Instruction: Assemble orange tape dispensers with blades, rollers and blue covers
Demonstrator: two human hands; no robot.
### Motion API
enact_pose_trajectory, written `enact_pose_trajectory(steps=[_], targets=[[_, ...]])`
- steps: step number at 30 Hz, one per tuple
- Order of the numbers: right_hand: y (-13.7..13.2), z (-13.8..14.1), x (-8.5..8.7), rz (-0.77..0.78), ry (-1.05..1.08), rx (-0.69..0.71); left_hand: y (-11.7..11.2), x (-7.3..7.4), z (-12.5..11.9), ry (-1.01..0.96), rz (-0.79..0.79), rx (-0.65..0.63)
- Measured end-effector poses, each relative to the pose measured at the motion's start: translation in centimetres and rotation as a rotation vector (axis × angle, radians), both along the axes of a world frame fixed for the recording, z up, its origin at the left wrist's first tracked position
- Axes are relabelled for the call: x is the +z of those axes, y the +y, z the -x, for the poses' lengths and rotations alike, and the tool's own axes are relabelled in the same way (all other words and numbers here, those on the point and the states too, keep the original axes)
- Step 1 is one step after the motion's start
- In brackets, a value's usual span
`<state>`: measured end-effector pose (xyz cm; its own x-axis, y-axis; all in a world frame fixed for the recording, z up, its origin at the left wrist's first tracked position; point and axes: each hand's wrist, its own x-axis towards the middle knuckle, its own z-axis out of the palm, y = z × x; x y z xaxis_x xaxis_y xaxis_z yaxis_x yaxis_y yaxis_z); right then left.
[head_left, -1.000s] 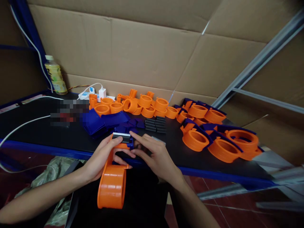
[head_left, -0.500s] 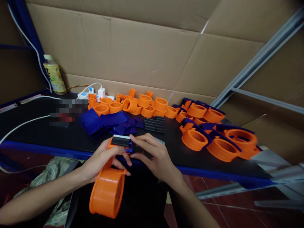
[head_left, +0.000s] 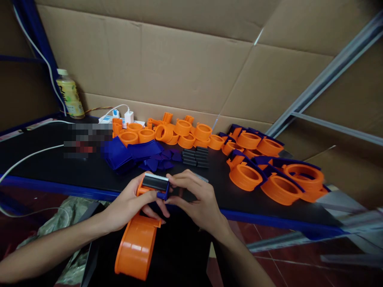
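Observation:
My left hand (head_left: 136, 201) is closed around the neck of an orange tape dispenser (head_left: 136, 249), its ring hanging below the hand over my lap. At its head sit a black roller (head_left: 154, 183) and a white toothed blade (head_left: 157, 176). A blue part (head_left: 163, 195) shows along the front and right end of the head. My right hand (head_left: 194, 191) pinches that right end between thumb and fingers. Further back lie several black rollers (head_left: 196, 156) and small blue plastic pieces (head_left: 158, 161), beside a stack of larger blue panels (head_left: 118, 153).
Orange dispenser bodies (head_left: 182, 129) are heaped along the cardboard wall (head_left: 179, 63). Dispensers with blue panels (head_left: 281, 187) stand at the right. A power strip (head_left: 128, 117), white cables and a yellow-labelled bottle (head_left: 70, 95) are at the back left. The black table (head_left: 89, 171) has a blue front edge.
The dispenser head has shifted slightly right and down and turned a little, and its ring has swung. Both hands keep their hold. The camera view has moved slightly.

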<state>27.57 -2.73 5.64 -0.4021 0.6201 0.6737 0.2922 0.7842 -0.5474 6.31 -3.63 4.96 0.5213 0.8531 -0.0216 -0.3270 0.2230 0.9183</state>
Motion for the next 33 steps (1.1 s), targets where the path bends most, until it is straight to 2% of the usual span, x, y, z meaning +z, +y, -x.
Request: enact_pose_trajectory(steps=[2, 6, 9, 11, 15, 20, 23, 25, 27, 29, 31, 33], targets=[[0.0, 0.0, 0.1, -0.008, -0.004, -0.014, 0.3, 0.0, 0.3, -0.097, 0.022, -0.049], [0.1, -0.6, 0.6, -0.015, -0.003, -0.065, 0.8, 0.2, 0.9, -0.355, 0.041, -0.265], [-0.3, -1.1, 1.2, 0.009, -0.009, -0.066, 1.0, 0.1, 0.8, -0.401, 0.044, -0.342], [-0.9, -1.5, 1.7, 0.025, -0.027, -0.085, 1.1, -0.2, 0.7, -0.406, 0.008, -0.325], [-2.8, -1.6, 2.6, 0.01, -0.052, -0.154, 1.2, -0.9, 0.7, -0.379, -0.071, -0.167], [-5.5, 0.5, 3.0, -0.028, -0.236, -0.046, 0.6, -0.9, 1.0, -0.292, -0.035, 0.026], [-6.0, 1.9, 2.7, -0.053, -0.319, -0.121, 0.3, -0.7, 1.0, -0.238, -0.029, 0.101], [-5.6, 2.2, 2.6, -0.06, -0.287, -0.155, 0.4, -0.3, 1.1, -0.215, -0.067, 0.146], [-4.7, 2.2, 2.6, -0.037, -0.167, -0.172, 0.6, 0.2, 1.1, -0.261, -0.137, 0.162], [-3.8, 1.9, 2.8, 0.045, -0.017, -0.18, 0.8, 0.8, 1.2, -0.367, -0.167, 0.11], [-3.0, 1.7, 3.0, 0.192, 0.109, -0.148, 0.9, 1.3, 1.1, -0.439, -0.085, 0.011], [-2.3, 1.6, 3.0, 0.363, 0.195, -0.063, 1.0, 1.5, 1.0, -0.487, -0.028, -0.017]])
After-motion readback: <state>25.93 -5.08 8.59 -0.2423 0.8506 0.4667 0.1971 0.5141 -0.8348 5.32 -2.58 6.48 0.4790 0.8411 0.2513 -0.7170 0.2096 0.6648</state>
